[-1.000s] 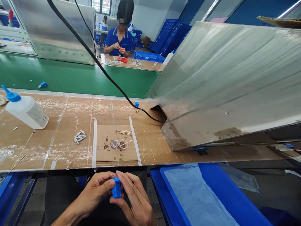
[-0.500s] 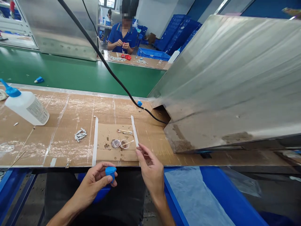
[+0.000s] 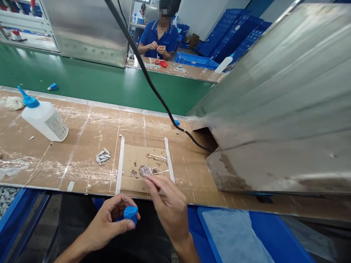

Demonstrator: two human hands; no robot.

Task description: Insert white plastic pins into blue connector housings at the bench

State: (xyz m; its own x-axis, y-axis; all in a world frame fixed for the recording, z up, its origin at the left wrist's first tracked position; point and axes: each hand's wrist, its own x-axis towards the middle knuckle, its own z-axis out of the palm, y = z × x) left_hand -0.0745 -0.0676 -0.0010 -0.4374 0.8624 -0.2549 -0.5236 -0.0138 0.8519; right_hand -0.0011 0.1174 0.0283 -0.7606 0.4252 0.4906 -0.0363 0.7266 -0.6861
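Note:
My left hand (image 3: 108, 223) is closed on a small blue plastic part (image 3: 130, 213), held below the table's front edge. My right hand (image 3: 168, 204) reaches forward over the edge with its fingers stretched out and nothing visible in them. Its fingertips are at a small clear cap (image 3: 144, 170) and a little ring dish (image 3: 156, 170) with a thin stick (image 3: 162, 171) resting in it. These lie on a cardboard pad (image 3: 137, 160) taped to the worktable (image 3: 82, 135). Two more thin sticks (image 3: 156, 157) lie further back on the pad.
A white squeeze bottle with a blue nozzle (image 3: 45, 118) stands at the left, with a small pile of pale parts (image 3: 102, 157) nearer the pad. A black cable (image 3: 153, 87) runs under a big sloping metal cover (image 3: 274, 109). Behind are a green belt (image 3: 95, 84) and a co-worker (image 3: 160, 36). A blue tray (image 3: 246, 237) sits lower right.
My right hand let go of the blue part and moved up and forward to the small cap on the pad. My left hand kept the part. The view shifted left.

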